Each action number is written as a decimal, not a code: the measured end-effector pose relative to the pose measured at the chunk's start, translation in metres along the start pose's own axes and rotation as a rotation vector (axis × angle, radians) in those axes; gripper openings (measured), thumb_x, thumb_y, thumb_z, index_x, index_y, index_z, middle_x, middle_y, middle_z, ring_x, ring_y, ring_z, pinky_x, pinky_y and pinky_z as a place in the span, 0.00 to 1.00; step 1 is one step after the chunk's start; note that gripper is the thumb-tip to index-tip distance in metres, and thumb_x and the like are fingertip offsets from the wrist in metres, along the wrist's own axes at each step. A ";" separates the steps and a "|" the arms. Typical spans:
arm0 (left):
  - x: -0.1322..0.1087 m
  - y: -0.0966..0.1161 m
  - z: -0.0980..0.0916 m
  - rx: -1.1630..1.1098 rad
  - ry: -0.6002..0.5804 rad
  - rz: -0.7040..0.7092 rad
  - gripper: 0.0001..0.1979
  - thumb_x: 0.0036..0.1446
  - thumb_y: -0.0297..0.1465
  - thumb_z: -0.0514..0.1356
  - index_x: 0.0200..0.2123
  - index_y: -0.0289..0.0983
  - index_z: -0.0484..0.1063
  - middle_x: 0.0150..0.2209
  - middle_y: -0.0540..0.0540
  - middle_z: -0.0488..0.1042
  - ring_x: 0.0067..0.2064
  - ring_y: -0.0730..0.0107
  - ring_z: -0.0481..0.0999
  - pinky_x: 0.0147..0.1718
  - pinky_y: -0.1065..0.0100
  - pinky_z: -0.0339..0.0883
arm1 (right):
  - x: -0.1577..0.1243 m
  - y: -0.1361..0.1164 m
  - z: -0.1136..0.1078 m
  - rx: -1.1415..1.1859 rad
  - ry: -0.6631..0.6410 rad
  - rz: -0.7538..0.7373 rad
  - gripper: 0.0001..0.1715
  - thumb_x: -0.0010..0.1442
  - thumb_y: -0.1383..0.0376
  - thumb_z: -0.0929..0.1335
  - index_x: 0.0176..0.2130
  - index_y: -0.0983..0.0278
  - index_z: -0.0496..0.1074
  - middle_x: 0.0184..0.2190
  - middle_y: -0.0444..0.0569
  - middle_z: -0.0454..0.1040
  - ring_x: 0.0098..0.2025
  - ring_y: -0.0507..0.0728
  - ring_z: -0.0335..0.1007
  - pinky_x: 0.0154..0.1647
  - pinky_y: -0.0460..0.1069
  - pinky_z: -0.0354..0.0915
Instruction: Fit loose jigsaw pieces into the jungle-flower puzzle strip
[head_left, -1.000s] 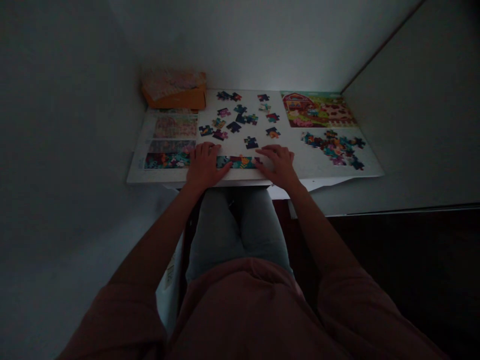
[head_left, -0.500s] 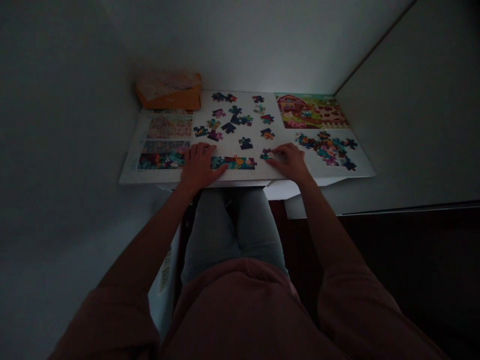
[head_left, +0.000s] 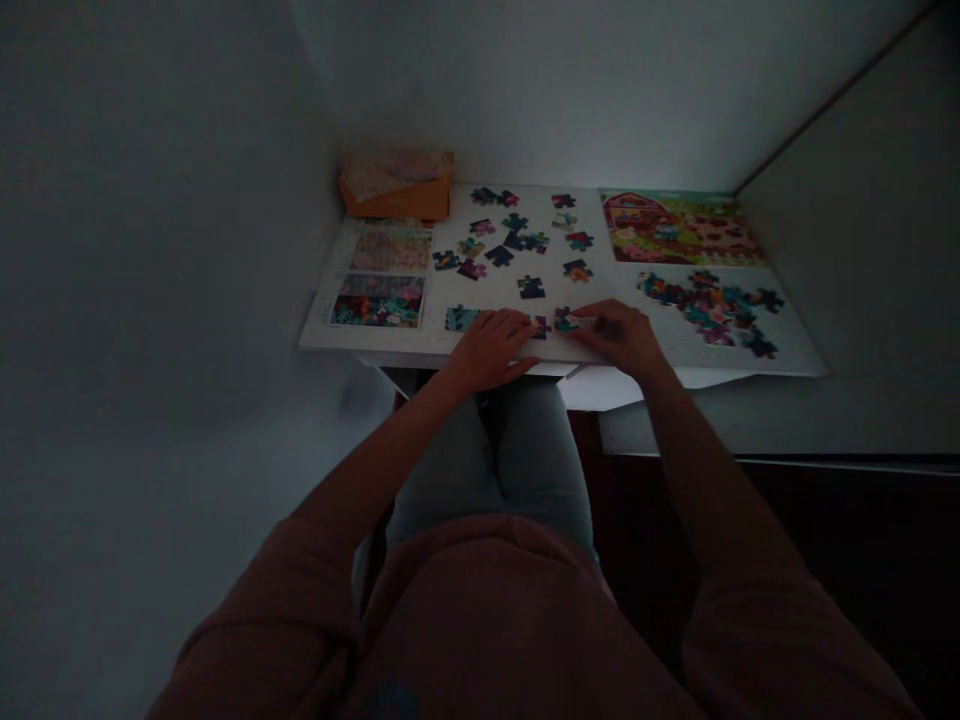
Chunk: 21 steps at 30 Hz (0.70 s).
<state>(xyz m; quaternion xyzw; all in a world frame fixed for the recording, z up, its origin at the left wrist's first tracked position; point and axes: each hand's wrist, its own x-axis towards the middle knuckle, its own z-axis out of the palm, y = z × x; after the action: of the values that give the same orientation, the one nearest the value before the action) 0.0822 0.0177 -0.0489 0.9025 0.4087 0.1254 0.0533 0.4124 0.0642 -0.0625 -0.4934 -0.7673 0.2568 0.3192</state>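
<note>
My left hand (head_left: 491, 348) lies flat at the board's front edge, its fingers over a row of joined jigsaw pieces (head_left: 461, 318) and hiding most of that row. A small dark jigsaw piece (head_left: 538, 327) sits just past its fingertips. My right hand (head_left: 619, 338) pinches a jigsaw piece (head_left: 566, 320) at its fingertips, close to that small piece. Loose dark pieces (head_left: 499, 240) lie scattered on the white board (head_left: 487, 295) beyond my hands. To the right is a mass of joined pieces (head_left: 709, 312).
A colourful farm picture (head_left: 679, 228) lies at the board's far right. Two floral picture sheets (head_left: 382, 275) lie at its left, and an orange box (head_left: 395, 195) stands behind them. Pale walls flank the board, and my knees are below its edge.
The whole view has swung, so the board appears further right. My left hand has slid rightward along the row of pieces, and my right hand has carried its piece toward that row.
</note>
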 end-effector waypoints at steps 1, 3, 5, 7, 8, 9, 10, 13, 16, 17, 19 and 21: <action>0.003 0.005 0.003 -0.008 0.002 0.007 0.28 0.90 0.45 0.63 0.82 0.38 0.79 0.80 0.29 0.80 0.83 0.39 0.75 0.83 0.41 0.65 | 0.000 -0.002 0.000 0.018 -0.021 -0.019 0.28 0.74 0.33 0.80 0.53 0.50 0.92 0.58 0.63 0.92 0.50 0.74 0.86 0.61 0.75 0.81; 0.008 0.012 0.007 -0.008 0.004 -0.011 0.32 0.87 0.46 0.68 0.83 0.37 0.77 0.82 0.27 0.78 0.84 0.35 0.73 0.84 0.39 0.64 | 0.000 -0.003 -0.001 0.036 -0.057 -0.047 0.25 0.75 0.36 0.80 0.52 0.51 0.93 0.58 0.63 0.91 0.56 0.77 0.88 0.64 0.76 0.82; 0.010 0.014 0.008 0.002 0.005 -0.061 0.38 0.83 0.48 0.73 0.85 0.36 0.74 0.84 0.24 0.75 0.85 0.30 0.71 0.85 0.36 0.63 | 0.000 -0.003 0.000 0.008 -0.087 -0.056 0.21 0.75 0.39 0.81 0.51 0.49 0.95 0.58 0.61 0.90 0.60 0.77 0.88 0.69 0.77 0.82; 0.010 0.014 0.007 0.008 -0.005 -0.095 0.43 0.81 0.50 0.75 0.86 0.34 0.72 0.84 0.22 0.74 0.85 0.26 0.71 0.85 0.34 0.62 | 0.002 -0.001 0.000 -0.050 -0.111 -0.045 0.16 0.75 0.42 0.82 0.52 0.46 0.96 0.58 0.58 0.89 0.61 0.75 0.88 0.73 0.76 0.82; 0.010 0.014 0.006 0.009 -0.012 -0.099 0.44 0.81 0.49 0.74 0.87 0.33 0.71 0.84 0.21 0.73 0.85 0.26 0.70 0.85 0.35 0.62 | 0.002 0.001 0.001 -0.079 -0.119 -0.041 0.15 0.76 0.43 0.82 0.53 0.46 0.97 0.59 0.58 0.88 0.62 0.74 0.88 0.74 0.75 0.82; 0.010 0.014 0.006 0.010 -0.020 -0.094 0.44 0.81 0.49 0.74 0.87 0.32 0.71 0.84 0.21 0.73 0.85 0.26 0.71 0.85 0.35 0.62 | 0.002 0.002 0.001 -0.102 -0.128 -0.044 0.15 0.77 0.44 0.82 0.54 0.46 0.97 0.60 0.57 0.88 0.63 0.73 0.88 0.75 0.74 0.82; 0.010 0.013 0.006 0.011 -0.027 -0.086 0.43 0.81 0.48 0.74 0.87 0.32 0.70 0.84 0.22 0.74 0.85 0.26 0.71 0.85 0.35 0.62 | 0.003 0.003 0.001 -0.119 -0.138 -0.055 0.15 0.78 0.45 0.81 0.56 0.46 0.97 0.62 0.57 0.88 0.64 0.73 0.88 0.76 0.73 0.81; 0.010 0.012 0.007 0.017 -0.031 -0.081 0.41 0.81 0.45 0.72 0.88 0.36 0.70 0.84 0.24 0.74 0.84 0.27 0.71 0.85 0.34 0.62 | 0.003 0.007 0.003 -0.153 -0.168 -0.107 0.18 0.82 0.44 0.79 0.59 0.45 0.97 0.65 0.57 0.89 0.66 0.73 0.87 0.77 0.72 0.79; 0.011 0.011 0.009 0.038 -0.034 -0.079 0.42 0.81 0.44 0.72 0.89 0.36 0.69 0.84 0.24 0.74 0.84 0.26 0.70 0.84 0.33 0.62 | 0.003 0.009 0.006 -0.213 -0.167 -0.125 0.21 0.85 0.41 0.75 0.62 0.44 0.96 0.68 0.55 0.89 0.69 0.73 0.86 0.78 0.73 0.76; 0.011 0.011 0.009 0.044 -0.036 -0.076 0.43 0.81 0.44 0.72 0.89 0.35 0.68 0.84 0.24 0.73 0.84 0.26 0.70 0.84 0.33 0.62 | 0.003 0.009 0.006 -0.234 -0.160 -0.129 0.22 0.86 0.40 0.74 0.63 0.44 0.96 0.69 0.55 0.89 0.69 0.73 0.85 0.78 0.73 0.75; 0.011 0.011 0.009 0.050 -0.040 -0.071 0.45 0.80 0.44 0.72 0.91 0.36 0.67 0.85 0.24 0.72 0.85 0.25 0.69 0.85 0.32 0.62 | 0.002 0.008 0.008 -0.266 -0.155 -0.146 0.24 0.88 0.40 0.72 0.65 0.43 0.95 0.70 0.55 0.88 0.72 0.73 0.84 0.79 0.73 0.73; 0.010 0.011 0.008 0.056 -0.049 -0.067 0.45 0.80 0.46 0.71 0.91 0.39 0.66 0.86 0.26 0.71 0.85 0.26 0.68 0.84 0.32 0.62 | 0.001 0.007 0.008 -0.294 -0.164 -0.167 0.24 0.89 0.42 0.71 0.67 0.43 0.94 0.71 0.55 0.87 0.74 0.73 0.82 0.80 0.71 0.72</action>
<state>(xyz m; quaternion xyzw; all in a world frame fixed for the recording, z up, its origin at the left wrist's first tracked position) 0.0994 0.0180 -0.0528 0.8922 0.4405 0.0901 0.0423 0.4103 0.0668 -0.0725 -0.4467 -0.8583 0.1538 0.2004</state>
